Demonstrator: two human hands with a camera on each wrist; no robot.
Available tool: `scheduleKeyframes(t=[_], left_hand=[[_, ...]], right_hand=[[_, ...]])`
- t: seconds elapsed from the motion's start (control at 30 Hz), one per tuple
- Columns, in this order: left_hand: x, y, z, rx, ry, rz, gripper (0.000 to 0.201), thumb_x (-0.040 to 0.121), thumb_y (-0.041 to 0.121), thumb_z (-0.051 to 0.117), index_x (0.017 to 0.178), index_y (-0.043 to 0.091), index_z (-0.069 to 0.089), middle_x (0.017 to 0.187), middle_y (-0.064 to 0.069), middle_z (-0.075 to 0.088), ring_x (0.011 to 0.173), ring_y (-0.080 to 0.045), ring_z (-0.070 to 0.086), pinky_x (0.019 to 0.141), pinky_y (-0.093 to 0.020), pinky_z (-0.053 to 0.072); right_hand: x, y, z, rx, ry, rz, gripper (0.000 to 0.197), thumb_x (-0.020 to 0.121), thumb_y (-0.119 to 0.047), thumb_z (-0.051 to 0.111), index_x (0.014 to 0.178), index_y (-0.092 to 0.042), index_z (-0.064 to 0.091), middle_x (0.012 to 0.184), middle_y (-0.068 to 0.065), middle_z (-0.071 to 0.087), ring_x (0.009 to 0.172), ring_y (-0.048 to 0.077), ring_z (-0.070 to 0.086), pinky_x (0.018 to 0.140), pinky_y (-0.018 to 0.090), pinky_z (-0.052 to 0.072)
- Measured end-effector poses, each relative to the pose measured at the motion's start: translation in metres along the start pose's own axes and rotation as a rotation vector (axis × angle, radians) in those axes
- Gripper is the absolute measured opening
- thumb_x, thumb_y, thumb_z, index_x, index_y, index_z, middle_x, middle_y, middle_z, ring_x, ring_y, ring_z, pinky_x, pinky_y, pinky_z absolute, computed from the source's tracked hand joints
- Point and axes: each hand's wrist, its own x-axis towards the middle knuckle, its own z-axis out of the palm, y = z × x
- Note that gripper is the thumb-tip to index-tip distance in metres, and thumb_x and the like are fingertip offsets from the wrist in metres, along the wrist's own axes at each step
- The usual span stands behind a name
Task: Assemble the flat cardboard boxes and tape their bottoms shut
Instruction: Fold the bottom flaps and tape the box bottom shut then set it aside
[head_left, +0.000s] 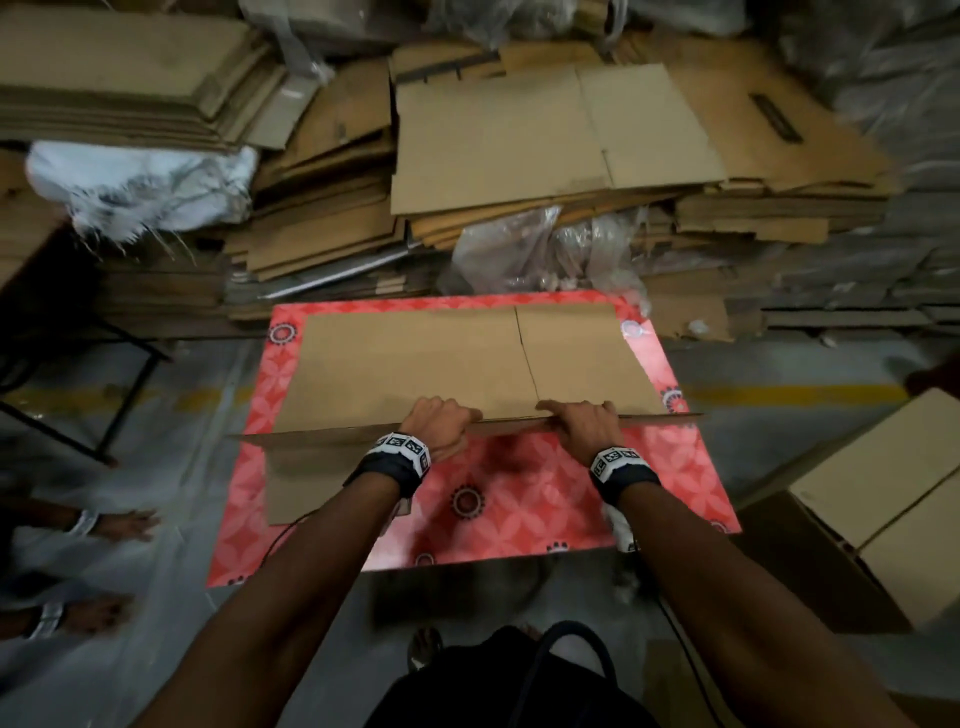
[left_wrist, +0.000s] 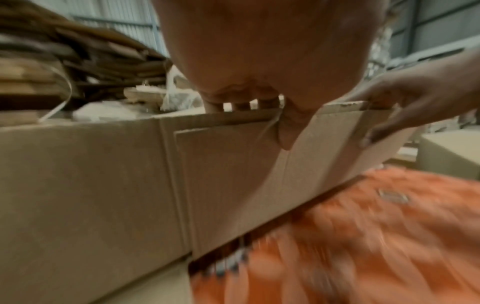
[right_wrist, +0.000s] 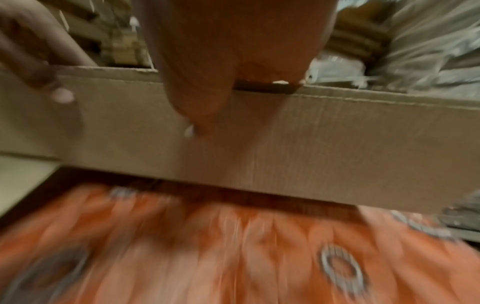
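Note:
A flat brown cardboard box (head_left: 457, 364) lies across a red patterned table (head_left: 498, 499), its near edge raised. My left hand (head_left: 441, 423) grips that near edge, fingers curled over the top and thumb on the near face. My right hand (head_left: 584, 421) grips the same edge a little to the right. In the left wrist view my left hand (left_wrist: 259, 102) has its fingers hooked over the cardboard box (left_wrist: 103, 174) and the right hand (left_wrist: 389, 115) holds the edge further along. The right wrist view shows my right hand (right_wrist: 207, 98) with its thumb down on the box (right_wrist: 337, 144).
Stacks of flat cardboard (head_left: 545, 135) and clear plastic wrap (head_left: 545, 249) stand behind the table. An assembled box (head_left: 883, 493) sits on the floor at right. Another person's sandalled feet (head_left: 104, 525) are at left. A black metal frame (head_left: 104, 395) stands at far left.

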Motion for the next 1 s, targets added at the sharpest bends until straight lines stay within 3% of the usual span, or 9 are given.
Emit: scheduleKeyframes(t=[0.17, 0.27, 0.37, 0.43, 0.53, 0.7, 0.8, 0.9, 1.0], left_hand=[[0.019, -0.014, -0.058, -0.040, 0.166, 0.007, 0.058, 0.081, 0.025, 0.053, 0.137, 0.040, 0.055, 0.114, -0.005, 0.073, 0.103, -0.036, 0.068, 0.083, -0.039, 0.047], [0.029, -0.021, -0.101, -0.026, 0.278, 0.037, 0.045, 0.078, 0.036, 0.045, 0.121, 0.034, 0.061, 0.104, -0.003, 0.075, 0.097, -0.034, 0.069, 0.074, -0.037, 0.049], [0.039, -0.032, -0.134, 0.027, 0.355, 0.010, 0.034, 0.093, 0.044, 0.046, 0.120, 0.029, 0.060, 0.104, -0.009, 0.073, 0.097, -0.036, 0.068, 0.076, -0.042, 0.045], [0.044, -0.041, -0.149, 0.044, 0.355, 0.012, 0.054, 0.092, 0.064, 0.047, 0.134, 0.031, 0.052, 0.117, -0.008, 0.070, 0.107, -0.035, 0.065, 0.083, -0.044, 0.045], [0.043, -0.050, -0.168, 0.158, 0.276, 0.093, 0.122, 0.058, 0.094, 0.052, 0.157, 0.031, 0.021, 0.145, -0.006, 0.052, 0.126, -0.034, 0.050, 0.095, -0.051, 0.048], [0.042, -0.053, -0.178, 0.274, 0.298, 0.095, 0.171, 0.036, 0.064, 0.093, 0.156, 0.038, -0.026, 0.168, -0.007, 0.010, 0.146, -0.043, 0.025, 0.115, -0.066, 0.028], [0.048, -0.048, -0.181, 0.311, 0.386, 0.061, 0.162, 0.048, 0.051, 0.093, 0.156, 0.036, -0.028, 0.167, -0.014, 0.014, 0.143, -0.043, 0.031, 0.113, -0.064, 0.031], [0.048, -0.047, -0.187, 0.335, 0.439, 0.098, 0.144, 0.057, 0.068, 0.076, 0.159, 0.031, -0.018, 0.158, -0.014, 0.029, 0.131, -0.038, 0.044, 0.106, -0.055, 0.039], [0.047, -0.050, -0.193, 0.353, 0.457, 0.113, 0.126, 0.068, 0.058, 0.070, 0.162, 0.026, -0.009, 0.153, -0.011, 0.037, 0.126, -0.033, 0.047, 0.104, -0.048, 0.040]], right_hand=[[0.024, 0.022, -0.065, -0.110, 0.104, 0.055, 0.040, 0.097, -0.038, 0.058, 0.137, -0.039, 0.059, 0.118, 0.006, 0.073, 0.108, 0.031, 0.067, 0.097, 0.041, 0.038], [0.035, 0.036, -0.107, -0.102, 0.167, 0.098, 0.041, 0.095, -0.033, 0.061, 0.135, -0.037, 0.062, 0.119, 0.010, 0.071, 0.110, 0.035, 0.065, 0.098, 0.043, 0.043], [0.043, 0.046, -0.144, -0.105, 0.215, 0.116, 0.040, 0.089, -0.027, 0.065, 0.128, -0.034, 0.065, 0.117, 0.009, 0.071, 0.109, 0.035, 0.065, 0.092, 0.042, 0.048], [0.046, 0.052, -0.163, -0.123, 0.252, 0.131, 0.043, 0.089, -0.027, 0.065, 0.131, -0.035, 0.062, 0.115, 0.007, 0.073, 0.107, 0.033, 0.067, 0.087, 0.040, 0.048], [0.047, 0.063, -0.185, -0.137, 0.334, 0.148, 0.037, 0.096, -0.033, 0.062, 0.133, -0.036, 0.061, 0.109, 0.005, 0.075, 0.101, 0.030, 0.069, 0.077, 0.037, 0.044], [0.044, 0.077, -0.212, -0.107, 0.372, 0.181, 0.023, 0.097, -0.034, 0.065, 0.120, -0.028, 0.069, 0.106, 0.007, 0.076, 0.099, 0.030, 0.070, 0.072, 0.035, 0.042], [0.041, 0.079, -0.220, -0.078, 0.388, 0.201, 0.026, 0.098, -0.038, 0.062, 0.121, -0.030, 0.069, 0.107, 0.008, 0.075, 0.100, 0.033, 0.069, 0.077, 0.038, 0.050], [0.037, 0.081, -0.224, -0.088, 0.393, 0.216, 0.025, 0.100, -0.039, 0.060, 0.121, -0.030, 0.068, 0.106, 0.008, 0.075, 0.100, 0.033, 0.069, 0.076, 0.037, 0.049], [0.033, 0.085, -0.229, -0.098, 0.409, 0.225, 0.028, 0.101, -0.040, 0.058, 0.124, -0.028, 0.068, 0.108, 0.009, 0.075, 0.101, 0.033, 0.069, 0.073, 0.036, 0.044]])
